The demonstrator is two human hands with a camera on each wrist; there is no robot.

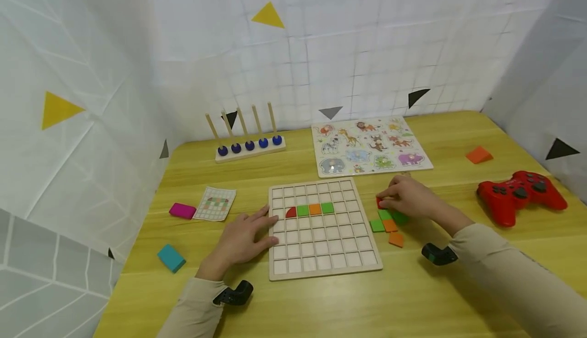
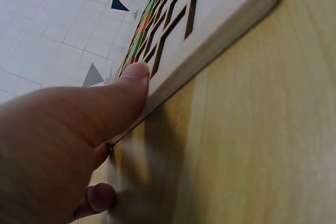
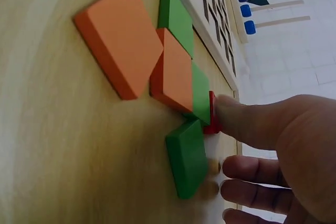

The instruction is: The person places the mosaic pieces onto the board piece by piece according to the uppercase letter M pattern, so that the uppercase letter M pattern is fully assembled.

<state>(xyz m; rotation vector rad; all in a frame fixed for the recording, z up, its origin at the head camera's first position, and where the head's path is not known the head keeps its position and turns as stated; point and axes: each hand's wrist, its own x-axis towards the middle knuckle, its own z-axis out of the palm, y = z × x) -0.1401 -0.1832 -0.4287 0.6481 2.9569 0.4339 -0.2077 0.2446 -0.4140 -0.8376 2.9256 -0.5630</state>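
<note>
A wooden grid board (image 1: 325, 275) lies on the table. One row holds a red rounded tile (image 1: 291, 212), a green tile (image 1: 303, 210), an orange tile (image 1: 315, 209) and another green tile (image 1: 327, 207). My left hand (image 1: 243, 236) rests at the board's left edge, its thumb (image 2: 137, 72) on the rim. Right of the board, my right hand (image 1: 408, 198) pinches a red tile (image 3: 212, 114), partly hidden by the thumb. Below that hand lie loose green tiles (image 1: 377, 226) and orange tiles (image 1: 396, 239); a darker green tile (image 3: 188, 158) is beside them.
A pattern card (image 1: 215, 204) lies left of the board, near a magenta block (image 1: 182, 211) and a teal block (image 1: 171, 258). Behind stand a peg rack (image 1: 250, 150) with blue beads and an animal puzzle (image 1: 371, 147). A red game controller (image 1: 523, 195) and an orange block (image 1: 479, 155) are at right.
</note>
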